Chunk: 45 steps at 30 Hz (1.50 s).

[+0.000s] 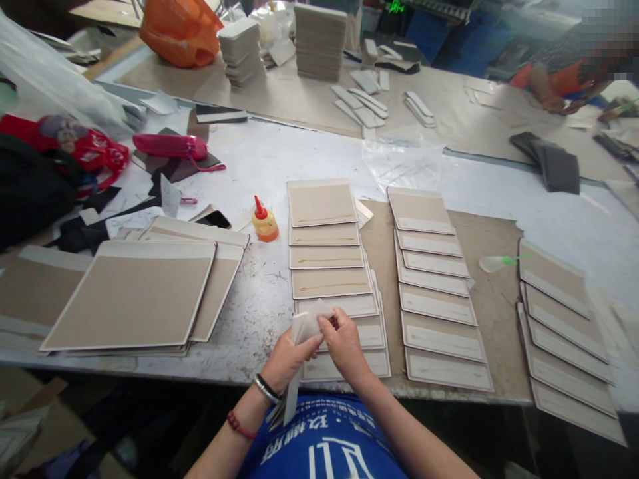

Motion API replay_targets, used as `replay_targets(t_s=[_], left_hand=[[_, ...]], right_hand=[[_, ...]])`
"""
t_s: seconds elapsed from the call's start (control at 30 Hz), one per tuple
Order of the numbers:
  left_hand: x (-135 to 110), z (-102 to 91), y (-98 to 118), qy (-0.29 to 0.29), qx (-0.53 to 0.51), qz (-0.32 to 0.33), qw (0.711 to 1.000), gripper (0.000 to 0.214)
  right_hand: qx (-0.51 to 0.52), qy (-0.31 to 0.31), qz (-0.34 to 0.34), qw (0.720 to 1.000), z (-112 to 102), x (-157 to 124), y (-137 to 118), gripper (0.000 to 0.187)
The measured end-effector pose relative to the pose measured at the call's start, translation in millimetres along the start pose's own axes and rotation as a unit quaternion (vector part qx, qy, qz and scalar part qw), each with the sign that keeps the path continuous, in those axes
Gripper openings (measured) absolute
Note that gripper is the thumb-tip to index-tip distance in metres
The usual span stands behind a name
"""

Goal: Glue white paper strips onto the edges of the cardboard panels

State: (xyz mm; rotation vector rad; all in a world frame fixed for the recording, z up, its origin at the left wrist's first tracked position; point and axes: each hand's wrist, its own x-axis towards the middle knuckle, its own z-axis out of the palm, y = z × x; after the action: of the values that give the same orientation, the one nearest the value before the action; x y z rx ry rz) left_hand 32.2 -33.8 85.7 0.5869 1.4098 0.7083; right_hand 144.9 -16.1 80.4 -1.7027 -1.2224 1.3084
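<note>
My left hand (287, 358) is closed around a bundle of white paper strips (301, 326), whose lower ends hang past my wrist. At the upper end of the bundle, the fingers of my right hand (345, 344) pinch the corner of one strip. Both hands are over the near part of a column of overlapping beige boards (327, 283). The farther boards carry thin brownish glue lines; several nearer ones have white strips along their lower edges. Left of this column, a glue bottle (265, 225) with a red nozzle stands upright.
Large beige boards (134, 293) are stacked at left. Two more board columns (436, 303) (564, 339) lie to the right, with a small green-tipped bottle (496, 263) between them. A pink pouch (170, 146), tall stacks (320, 43) and a co-worker's hands (559, 101) are farther back.
</note>
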Motion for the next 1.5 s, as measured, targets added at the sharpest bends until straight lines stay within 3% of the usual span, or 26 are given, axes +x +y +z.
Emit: replay_targets(t_s=[0.33, 0.63, 0.77, 0.97, 1.23, 1.5], left_hand=[[3.1, 17.0, -7.0, 0.108, -0.156, -0.017, 0.982, 0.042], [5.9, 33.0, -13.2, 0.171, -0.104, 0.011, 0.98, 0.039], [4.3, 37.8, -15.4, 0.166, -0.05, -0.005, 0.985, 0.045], [5.4, 43.3, -22.6, 0.171, -0.031, -0.012, 0.985, 0.05], [2.6, 45.0, -22.9, 0.149, -0.006, 0.018, 0.989, 0.043], [2.6, 44.3, -28.2, 0.173, 0.0, 0.016, 0.985, 0.043]], right_hand=[[0.119, -0.08, 0.072, 0.987, -8.6, 4.4, 5.3, 0.031], [0.093, -0.079, 0.118, 0.986, -14.1, 8.6, 6.3, 0.039], [0.101, -0.068, 0.114, 0.986, -17.1, 10.0, 7.9, 0.036], [0.027, -0.056, 0.048, 0.997, -21.5, 16.2, 9.7, 0.035], [0.035, -0.086, 0.082, 0.992, -30.6, 32.6, 2.9, 0.043], [-0.064, -0.089, 0.033, 0.993, -31.0, 35.9, 1.4, 0.041]])
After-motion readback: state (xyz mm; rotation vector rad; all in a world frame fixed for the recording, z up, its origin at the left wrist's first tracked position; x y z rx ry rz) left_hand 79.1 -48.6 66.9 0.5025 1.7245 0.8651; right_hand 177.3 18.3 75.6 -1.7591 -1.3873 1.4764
